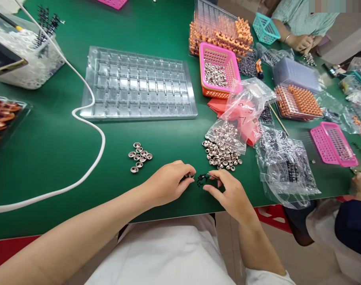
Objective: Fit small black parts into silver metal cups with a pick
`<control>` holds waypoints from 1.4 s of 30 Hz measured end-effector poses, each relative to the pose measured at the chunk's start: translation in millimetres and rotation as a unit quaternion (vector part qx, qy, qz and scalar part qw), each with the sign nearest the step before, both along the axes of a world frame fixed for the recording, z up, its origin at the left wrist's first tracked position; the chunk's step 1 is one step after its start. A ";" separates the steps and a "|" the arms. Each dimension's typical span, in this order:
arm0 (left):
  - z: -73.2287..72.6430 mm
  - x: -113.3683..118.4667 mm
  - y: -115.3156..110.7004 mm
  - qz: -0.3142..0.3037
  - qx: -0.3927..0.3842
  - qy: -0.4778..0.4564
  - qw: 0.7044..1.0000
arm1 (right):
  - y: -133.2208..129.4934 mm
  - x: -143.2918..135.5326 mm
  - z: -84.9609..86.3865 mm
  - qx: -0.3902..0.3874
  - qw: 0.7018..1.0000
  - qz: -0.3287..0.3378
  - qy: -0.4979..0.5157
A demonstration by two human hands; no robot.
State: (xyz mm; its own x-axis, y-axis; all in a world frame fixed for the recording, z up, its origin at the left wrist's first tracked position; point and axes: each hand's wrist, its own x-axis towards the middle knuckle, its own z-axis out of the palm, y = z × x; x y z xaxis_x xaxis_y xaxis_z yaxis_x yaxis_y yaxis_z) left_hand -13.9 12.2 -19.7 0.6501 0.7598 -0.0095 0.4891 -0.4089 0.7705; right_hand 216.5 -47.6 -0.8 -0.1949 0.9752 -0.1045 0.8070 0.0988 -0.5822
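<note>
Left hand [171, 181], pinching one metal cup [191, 174] | right hand [231, 193], beside small black parts [201, 180], grip unclear | cup cluster [139, 157], left | larger cup heap [223, 153], partly under clear bag [251, 89] | compartmented clear tray [138, 85], beyond | pink basket [238, 71], metal pieces [215, 74] inside

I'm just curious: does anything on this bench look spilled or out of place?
A heap of metal cups lies loose by a clear bag, as if spilled, perhaps on purpose. A white cable looks out of place, winding over the green table and the left edge of the clear tray. Nothing looks damaged.
</note>
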 end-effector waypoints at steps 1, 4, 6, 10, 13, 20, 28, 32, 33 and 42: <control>-0.2 -0.1 0.3 0.017 0.002 0.000 1.000 | 0.4 -0.4 -0.7 0.002 1.000 0.004 -0.010; -0.2 -1.2 3.1 0.082 -0.002 -0.002 0.997 | 4.2 -5.8 -5.7 0.018 0.999 0.023 -0.024; -0.1 -2.9 6.7 0.120 -0.005 -0.003 0.993 | 8.4 -10.9 -8.9 0.028 0.999 0.035 -0.020; -0.5 -6.6 13.3 0.151 -0.012 -0.003 0.988 | 17.6 -16.9 -11.0 0.030 0.998 0.057 0.007; -1.1 -7.2 13.8 0.147 -0.019 -0.008 0.989 | 22.0 -16.7 -10.8 0.022 0.997 0.071 0.023; 4.3 -5.5 9.9 0.050 -0.036 0.002 0.998 | 21.3 -12.2 -9.5 0.012 0.997 0.076 0.002; 22.0 -14.5 -4.6 -0.119 0.007 0.059 0.991 | 3.0 4.5 -4.6 0.065 0.995 0.050 0.061; 17.3 -10.0 -24.8 -0.186 0.050 0.102 0.976 | -6.7 11.6 -13.4 0.094 0.995 0.024 0.009; 14.9 -7.9 -29.6 -0.198 0.060 0.109 0.972 | -8.0 11.9 -16.3 0.100 0.995 0.022 -0.001; 7.7 12.3 -42.7 -0.196 0.047 0.100 0.974 | -0.9 -3.9 -30.0 0.160 0.986 0.038 0.005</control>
State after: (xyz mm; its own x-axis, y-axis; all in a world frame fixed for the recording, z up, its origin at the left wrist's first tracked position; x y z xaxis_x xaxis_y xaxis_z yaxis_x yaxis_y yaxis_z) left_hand -1.6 -30.5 -12.0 0.8827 0.4575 -0.1075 0.4177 -0.6589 0.6256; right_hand 212.6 -48.4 -30.8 -0.2684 0.9407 0.2077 0.7844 0.3385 -0.5197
